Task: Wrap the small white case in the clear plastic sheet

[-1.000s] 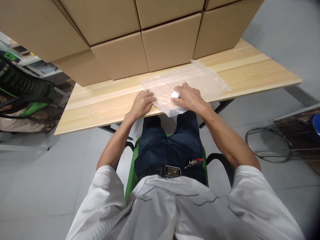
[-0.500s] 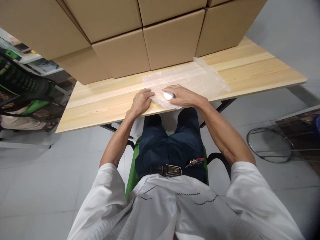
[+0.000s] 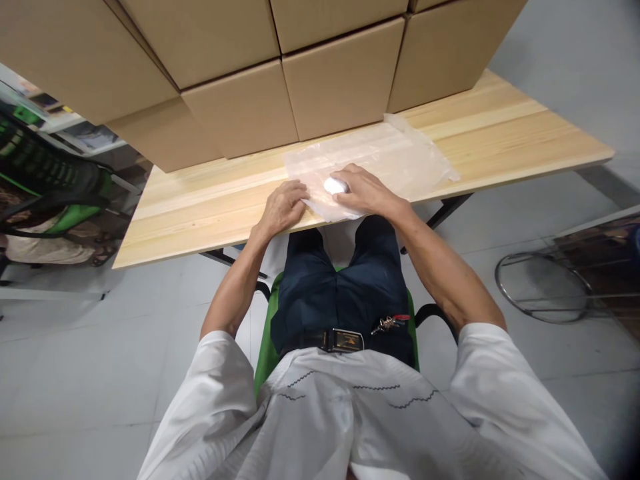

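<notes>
Stacked cardboard boxes [image 3: 240,110] along the back of a wooden table [image 3: 190,207], left hand [image 3: 284,207] palm-down, fingers loosely bent, any grip unclear, translucent plastic sheet [image 3: 400,160] spreading rightward from its fingertips, white rounded object [image 3: 335,185] over the sheet's left part, right hand [image 3: 367,190] curled around it

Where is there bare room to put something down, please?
Bare table shows between its left edge, the cardboard boxes and the left hand, and at the right end, beyond the plastic sheet. Crowded: the middle, with sheet, right hand and white object; boxes stand behind.
</notes>
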`<state>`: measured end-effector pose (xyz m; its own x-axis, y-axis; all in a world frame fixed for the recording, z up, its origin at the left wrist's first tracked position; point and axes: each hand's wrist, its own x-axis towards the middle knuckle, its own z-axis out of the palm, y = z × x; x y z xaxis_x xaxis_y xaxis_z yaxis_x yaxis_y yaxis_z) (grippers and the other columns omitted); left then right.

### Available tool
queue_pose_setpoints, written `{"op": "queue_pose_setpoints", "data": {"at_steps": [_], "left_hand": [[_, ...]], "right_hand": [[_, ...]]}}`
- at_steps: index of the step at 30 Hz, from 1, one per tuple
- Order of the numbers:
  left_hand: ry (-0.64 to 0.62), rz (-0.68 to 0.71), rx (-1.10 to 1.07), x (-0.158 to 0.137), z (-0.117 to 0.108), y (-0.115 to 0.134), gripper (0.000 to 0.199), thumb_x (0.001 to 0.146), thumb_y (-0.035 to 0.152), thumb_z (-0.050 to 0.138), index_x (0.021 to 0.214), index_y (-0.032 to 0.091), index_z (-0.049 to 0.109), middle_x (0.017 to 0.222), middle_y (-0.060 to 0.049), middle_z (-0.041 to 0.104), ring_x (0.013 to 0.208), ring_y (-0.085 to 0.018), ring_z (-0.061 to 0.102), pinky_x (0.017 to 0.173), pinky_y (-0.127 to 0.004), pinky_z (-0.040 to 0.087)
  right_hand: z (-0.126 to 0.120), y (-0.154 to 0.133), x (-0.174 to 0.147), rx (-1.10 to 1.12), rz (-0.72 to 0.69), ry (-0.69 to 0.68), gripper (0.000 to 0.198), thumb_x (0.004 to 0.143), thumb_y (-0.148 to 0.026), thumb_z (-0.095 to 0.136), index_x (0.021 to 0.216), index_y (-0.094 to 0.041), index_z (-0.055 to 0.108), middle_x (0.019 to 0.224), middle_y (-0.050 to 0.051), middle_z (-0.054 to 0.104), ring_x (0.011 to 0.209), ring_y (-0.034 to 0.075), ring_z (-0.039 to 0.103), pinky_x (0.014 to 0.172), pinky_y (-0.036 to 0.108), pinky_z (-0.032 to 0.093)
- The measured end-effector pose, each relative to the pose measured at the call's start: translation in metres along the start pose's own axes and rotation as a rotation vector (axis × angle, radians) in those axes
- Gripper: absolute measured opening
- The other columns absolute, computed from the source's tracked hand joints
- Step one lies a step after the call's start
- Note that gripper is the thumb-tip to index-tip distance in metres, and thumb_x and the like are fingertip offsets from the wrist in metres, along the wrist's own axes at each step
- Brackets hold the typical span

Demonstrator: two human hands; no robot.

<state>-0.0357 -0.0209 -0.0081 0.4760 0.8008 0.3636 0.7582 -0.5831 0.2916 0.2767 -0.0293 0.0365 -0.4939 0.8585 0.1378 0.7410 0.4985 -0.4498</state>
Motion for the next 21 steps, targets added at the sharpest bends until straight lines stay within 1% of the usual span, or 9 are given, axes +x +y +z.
{"op": "queue_pose_setpoints", "data": {"at_steps": [3, 6, 9, 12, 14, 17, 19, 21], "left_hand": [[-0.011, 0.013, -0.01, -0.002, 0.0, 0.002, 0.038, 0.111, 0.026, 0.064, 0.126, 0.026, 0.098, 0.154, -0.013, 0.096, 0.149, -0.035, 0.089, 0.137, -0.059, 0.071], [-0.018, 0.063, -0.02, -0.004, 0.001, 0.003, 0.04, 0.113, 0.027, 0.062, 0.129, 0.026, 0.098, 0.15, -0.014, 0.096, 0.142, -0.034, 0.091, 0.128, -0.055, 0.074], [-0.014, 0.111, -0.027, -0.006, 0.0, 0.004, 0.042, 0.115, 0.027, 0.058, 0.132, 0.024, 0.097, 0.144, -0.015, 0.096, 0.135, -0.033, 0.092, 0.121, -0.051, 0.076], [-0.016, 0.141, -0.009, -0.009, 0.0, 0.005, 0.044, 0.117, 0.029, 0.057, 0.135, 0.024, 0.096, 0.142, -0.016, 0.095, 0.132, -0.034, 0.092, 0.116, -0.05, 0.076], [-0.015, 0.162, 0.01, -0.01, 0.001, 0.005, 0.044, 0.117, 0.03, 0.056, 0.137, 0.024, 0.095, 0.142, -0.017, 0.095, 0.13, -0.034, 0.091, 0.114, -0.05, 0.076], [-0.008, 0.185, 0.042, -0.012, 0.001, 0.006, 0.043, 0.118, 0.033, 0.056, 0.137, 0.025, 0.094, 0.139, -0.018, 0.094, 0.127, -0.035, 0.091, 0.111, -0.052, 0.075], [-0.011, 0.2, 0.06, -0.012, 0.0, 0.007, 0.043, 0.119, 0.035, 0.056, 0.137, 0.026, 0.094, 0.136, -0.019, 0.094, 0.123, -0.036, 0.091, 0.109, -0.054, 0.075], [-0.014, 0.214, 0.069, -0.013, 0.0, 0.008, 0.041, 0.12, 0.037, 0.057, 0.136, 0.026, 0.093, 0.13, -0.019, 0.094, 0.119, -0.036, 0.091, 0.106, -0.055, 0.075]], "right_hand": [[0.004, -0.009, 0.008, -0.078, 0.045, -0.011, 0.062, 0.114, -0.031, 0.069, 0.172, -0.01, 0.08, 0.169, 0.029, 0.08, 0.162, 0.049, 0.072, 0.139, 0.061, 0.056], [0.008, -0.021, 0.017, -0.108, 0.113, 0.003, 0.056, 0.119, -0.035, 0.066, 0.167, -0.012, 0.081, 0.165, 0.029, 0.08, 0.154, 0.048, 0.075, 0.132, 0.059, 0.058], [0.015, -0.03, 0.022, -0.101, 0.139, 0.029, 0.055, 0.125, -0.042, 0.064, 0.168, -0.012, 0.08, 0.165, 0.03, 0.079, 0.151, 0.048, 0.075, 0.129, 0.059, 0.059], [0.022, -0.032, 0.021, -0.089, 0.118, 0.055, 0.057, 0.13, -0.051, 0.06, 0.167, -0.014, 0.079, 0.163, 0.03, 0.08, 0.152, 0.048, 0.074, 0.13, 0.059, 0.059], [0.024, -0.03, 0.019, -0.091, 0.103, 0.064, 0.055, 0.131, -0.048, 0.052, 0.164, -0.014, 0.08, 0.162, 0.029, 0.081, 0.152, 0.048, 0.073, 0.131, 0.06, 0.058], [0.023, -0.026, 0.016, -0.091, 0.093, 0.061, 0.054, 0.129, -0.037, 0.042, 0.157, -0.016, 0.084, 0.16, 0.027, 0.084, 0.152, 0.045, 0.073, 0.133, 0.058, 0.057], [0.022, -0.025, 0.014, -0.085, 0.092, 0.061, 0.056, 0.128, -0.035, 0.04, 0.154, -0.017, 0.086, 0.158, 0.025, 0.086, 0.152, 0.044, 0.073, 0.134, 0.058, 0.057], [0.022, -0.026, 0.013, -0.081, 0.105, 0.07, 0.058, 0.129, -0.035, 0.039, 0.155, -0.016, 0.086, 0.159, 0.026, 0.086, 0.152, 0.044, 0.075, 0.134, 0.059, 0.057]]}}
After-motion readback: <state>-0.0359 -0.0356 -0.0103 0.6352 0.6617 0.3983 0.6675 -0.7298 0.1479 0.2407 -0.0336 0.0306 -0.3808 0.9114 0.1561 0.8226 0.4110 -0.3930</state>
